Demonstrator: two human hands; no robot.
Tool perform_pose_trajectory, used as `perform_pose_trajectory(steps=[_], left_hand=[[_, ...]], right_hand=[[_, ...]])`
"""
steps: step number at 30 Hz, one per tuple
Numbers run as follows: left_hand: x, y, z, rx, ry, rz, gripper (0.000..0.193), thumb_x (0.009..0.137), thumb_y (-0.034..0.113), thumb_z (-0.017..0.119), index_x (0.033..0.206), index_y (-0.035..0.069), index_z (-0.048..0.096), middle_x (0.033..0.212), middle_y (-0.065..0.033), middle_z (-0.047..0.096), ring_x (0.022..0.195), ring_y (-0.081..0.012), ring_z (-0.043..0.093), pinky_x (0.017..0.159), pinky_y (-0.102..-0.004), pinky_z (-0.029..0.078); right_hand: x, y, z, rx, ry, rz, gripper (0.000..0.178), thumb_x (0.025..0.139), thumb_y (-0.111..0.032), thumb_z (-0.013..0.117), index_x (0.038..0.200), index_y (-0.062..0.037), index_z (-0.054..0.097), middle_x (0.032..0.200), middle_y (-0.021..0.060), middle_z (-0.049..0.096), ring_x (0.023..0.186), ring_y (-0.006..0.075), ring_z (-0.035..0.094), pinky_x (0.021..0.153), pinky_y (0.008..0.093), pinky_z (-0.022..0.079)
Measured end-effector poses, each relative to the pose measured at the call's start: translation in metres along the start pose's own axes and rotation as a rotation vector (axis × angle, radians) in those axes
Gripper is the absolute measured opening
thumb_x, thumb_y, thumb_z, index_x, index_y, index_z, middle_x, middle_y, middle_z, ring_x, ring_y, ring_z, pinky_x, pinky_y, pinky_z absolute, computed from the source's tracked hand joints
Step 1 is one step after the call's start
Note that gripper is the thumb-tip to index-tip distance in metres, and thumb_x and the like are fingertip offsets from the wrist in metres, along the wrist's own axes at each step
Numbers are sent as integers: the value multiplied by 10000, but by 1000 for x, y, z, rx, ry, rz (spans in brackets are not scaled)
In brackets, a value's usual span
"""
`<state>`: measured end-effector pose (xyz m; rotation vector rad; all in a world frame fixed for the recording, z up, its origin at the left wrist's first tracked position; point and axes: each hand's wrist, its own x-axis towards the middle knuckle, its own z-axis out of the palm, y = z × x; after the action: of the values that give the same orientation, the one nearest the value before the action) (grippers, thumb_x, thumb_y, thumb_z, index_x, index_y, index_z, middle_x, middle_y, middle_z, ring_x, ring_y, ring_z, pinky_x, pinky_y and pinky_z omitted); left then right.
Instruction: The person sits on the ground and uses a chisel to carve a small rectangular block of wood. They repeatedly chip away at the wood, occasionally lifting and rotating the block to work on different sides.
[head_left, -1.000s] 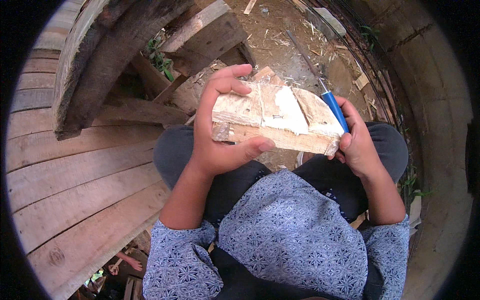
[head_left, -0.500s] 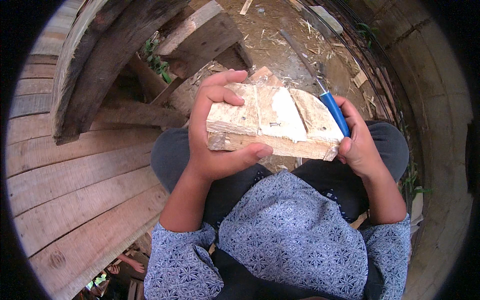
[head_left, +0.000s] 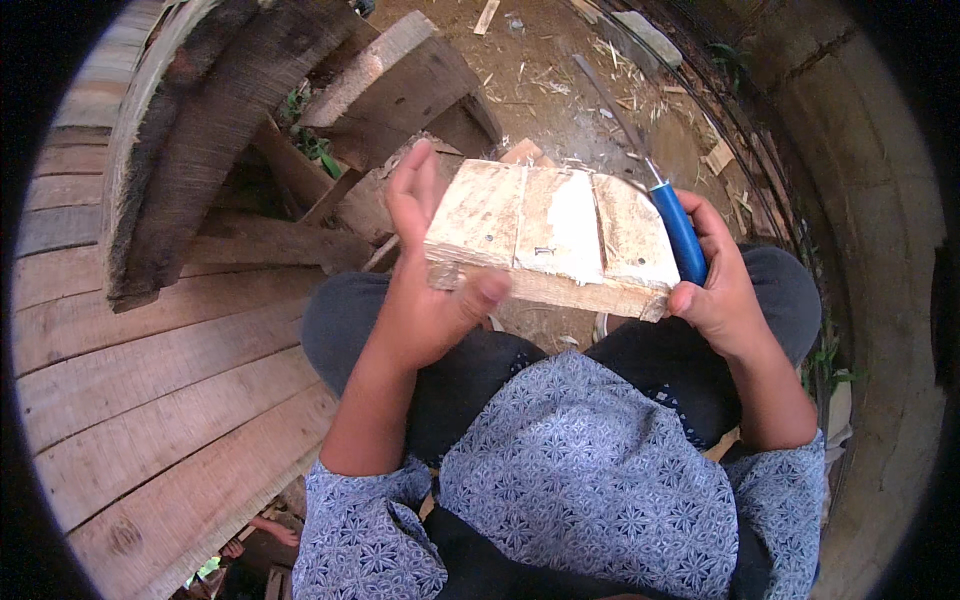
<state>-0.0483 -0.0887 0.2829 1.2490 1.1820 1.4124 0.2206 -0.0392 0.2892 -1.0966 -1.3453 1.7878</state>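
Observation:
In front of me, above my lap, is a pale wooden block [head_left: 480,210] built of stacked pieces. Its upper face has two cross grooves, a whiter patch between them and small nail-like metal bits. My right hand [head_left: 722,285] grips the block's right end, together with the blue handle of a long, narrow-bladed tool [head_left: 683,235]. That blade points up and away, past the block's far edge. At the block's left end my left hand [head_left: 410,270] is open, its fingers raised off the upper face. Its slightly blurred thumb lies by the near edge; whether the palm touches is unclear.
A plank platform [head_left: 170,380] lies to my left, under heavy rough timbers [head_left: 200,130]. Wood chips litter the dirt floor [head_left: 540,60] ahead. A grey wall [head_left: 870,200] runs along my right. Another person's hand [head_left: 275,530] shows at the lower left.
My left fingers have lifted off the block's upper face and spread away, and the thumb has drawn left. The block has turned slightly; my right hand keeps its hold on block and tool.

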Motion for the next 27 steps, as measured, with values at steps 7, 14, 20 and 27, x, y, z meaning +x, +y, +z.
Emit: perform_pose_trajectory(steps=[7, 14, 20, 27], left_hand=[[9, 11, -11, -545, -188, -378, 1051, 935, 684, 427, 1539, -30, -52, 1590, -243, 165, 1460, -312, 252, 1177, -402, 212], [10, -12, -5, -507, -100, -565, 580, 1009, 309, 535, 1456, 17, 309, 1390, -152, 505, 1252, -224, 539, 1023, -358, 461], [8, -24, -7, -394, -60, -518, 430, 1025, 243, 514, 1388, 30, 423, 1279, -120, 599, 1128, -196, 624, 948, -337, 514], [8, -27, -11, -323, 76, -362, 447, 999, 160, 562, 1383, 3, 395, 1230, -121, 601, 1067, -171, 638, 889, -320, 544]], right_hand=[[7, -13, -7, 7, 0, -56, 989, 574, -108, 925, 1394, -47, 375, 1222, 81, 529, 718, 84, 597, 645, 230, 494], [-5, -12, 8, -19, -62, -36, 1015, 569, 69, 884, 1406, -67, 327, 1211, 129, 535, 703, 143, 656, 628, 270, 536], [-9, -12, 15, -174, 7, -86, 882, 632, -29, 885, 1370, -53, 401, 1072, 59, 549, 746, 98, 599, 662, 246, 498], [-8, -5, 22, -357, 73, -153, 679, 735, -152, 862, 1297, -26, 501, 1046, 36, 568, 769, 92, 583, 646, 231, 491]])
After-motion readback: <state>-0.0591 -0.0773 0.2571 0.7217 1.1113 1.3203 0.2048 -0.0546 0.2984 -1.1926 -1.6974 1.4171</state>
